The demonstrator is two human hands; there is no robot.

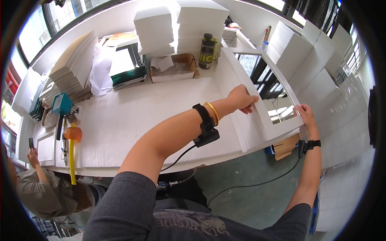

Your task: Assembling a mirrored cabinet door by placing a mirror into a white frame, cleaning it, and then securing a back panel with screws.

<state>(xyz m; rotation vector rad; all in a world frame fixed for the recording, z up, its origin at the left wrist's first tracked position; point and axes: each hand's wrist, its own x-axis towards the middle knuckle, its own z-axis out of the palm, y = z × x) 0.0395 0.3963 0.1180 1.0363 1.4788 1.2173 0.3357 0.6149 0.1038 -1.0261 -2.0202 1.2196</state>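
On top of a stack of white frames (237, 104) at the right end of the table lies a white picture frame (277, 130) with a shiny, reflecting pane (271, 88). My left hand (242, 99) reaches across the table to the frame's left side, its thumb on the border and its fingers curled at the edge. At the near right corner my right hand (307, 115) grips the frame's outer edge; some of its fingers are hidden behind the corner.
A dark bottle (207, 52) and a cardboard box of small metal pieces (177, 69) stand at the back, before tall white stacks (152, 32). At left are a mallet with yellow handle (72, 148), a teal tool (62, 103) and a co-worker (44, 193). Cables hang from my wrists.
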